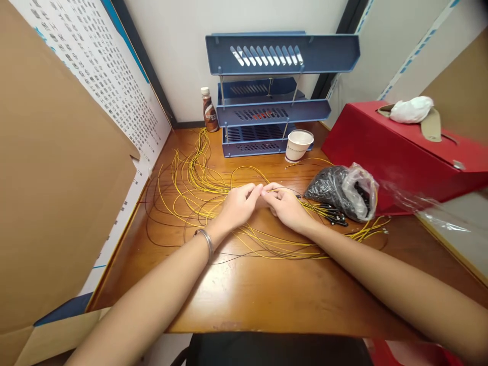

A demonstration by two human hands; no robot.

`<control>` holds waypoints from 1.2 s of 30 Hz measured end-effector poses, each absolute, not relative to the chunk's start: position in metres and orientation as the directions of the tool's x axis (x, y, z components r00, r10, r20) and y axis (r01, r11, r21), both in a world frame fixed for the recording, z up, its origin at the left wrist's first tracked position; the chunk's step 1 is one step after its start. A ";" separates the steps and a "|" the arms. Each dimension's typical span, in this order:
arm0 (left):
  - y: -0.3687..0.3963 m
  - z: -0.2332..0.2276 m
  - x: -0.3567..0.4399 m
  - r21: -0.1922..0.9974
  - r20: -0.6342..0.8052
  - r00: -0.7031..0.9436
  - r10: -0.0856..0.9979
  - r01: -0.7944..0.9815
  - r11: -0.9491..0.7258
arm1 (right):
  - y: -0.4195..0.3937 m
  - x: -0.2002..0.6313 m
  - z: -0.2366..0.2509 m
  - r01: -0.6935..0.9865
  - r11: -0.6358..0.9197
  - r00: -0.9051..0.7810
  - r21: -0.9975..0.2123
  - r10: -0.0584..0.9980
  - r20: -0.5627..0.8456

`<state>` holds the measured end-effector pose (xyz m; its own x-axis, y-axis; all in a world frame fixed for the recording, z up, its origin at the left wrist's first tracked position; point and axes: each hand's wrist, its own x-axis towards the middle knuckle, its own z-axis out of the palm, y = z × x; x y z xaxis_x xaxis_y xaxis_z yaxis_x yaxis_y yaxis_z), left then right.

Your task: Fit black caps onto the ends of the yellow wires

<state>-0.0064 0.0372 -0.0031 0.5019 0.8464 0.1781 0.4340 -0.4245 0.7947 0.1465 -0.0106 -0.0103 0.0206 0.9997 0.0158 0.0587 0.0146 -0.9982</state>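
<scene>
My left hand [241, 204] and my right hand [284, 206] meet over the middle of the table. Thumb and fingers of both are pinched together on thin wire, their tips almost touching. Which strand they grip is mostly hidden by the fingers. Long yellow and dark wires [200, 170] spread in loose loops to the left, and more run beneath my forearms. Beside my right hand lies a bundle of wires with black ends [333, 213]. Further right, cut yellow wire ends [368, 231] rest near my right forearm.
A clear plastic bag of small black parts [331, 184] lies right of my hands, against a red box [385, 152]. Behind stand a paper cup [298, 147], a blue tiered tray rack [274, 114] and a brown drink bottle [209, 112]. Cardboard [57, 168] walls the left side.
</scene>
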 end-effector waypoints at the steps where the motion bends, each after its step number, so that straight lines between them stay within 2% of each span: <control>1: 0.039 -0.003 -0.006 0.812 0.174 0.501 0.848 0.415 -0.412 | -0.009 0.148 -0.011 0.061 0.017 0.019 -0.998 1.000 0.018; 8: 0.044 -0.006 -0.002 0.886 0.214 0.517 0.829 0.256 -0.388 | -0.006 0.156 -0.017 0.033 0.026 -0.002 -0.999 1.000 0.026; 17: 0.034 0.003 -0.007 0.763 0.294 0.537 0.790 0.367 -0.533 | -0.005 0.156 -0.015 -0.033 0.043 0.046 -0.999 0.998 0.042; 23: 0.035 0.002 -0.009 0.784 0.303 0.485 0.820 0.362 -0.504 | -0.006 0.155 -0.017 -0.028 0.041 0.059 -0.999 0.998 0.039; 28: 0.034 0.001 -0.009 0.772 0.316 0.485 0.816 0.369 -0.518 | -0.007 0.155 -0.015 0.022 0.054 0.003 -0.998 0.999 0.054; 36: 0.031 0.001 -0.007 0.768 0.322 0.467 0.823 0.379 -0.516 | -0.009 0.154 -0.015 0.047 0.032 0.054 -0.998 0.998 0.035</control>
<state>-0.0074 0.0309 0.0014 0.4673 0.8232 0.3225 0.3793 -0.5161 0.7680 0.1535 -0.0085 -0.0149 0.0538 0.9980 0.0346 0.0465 0.0321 -0.9984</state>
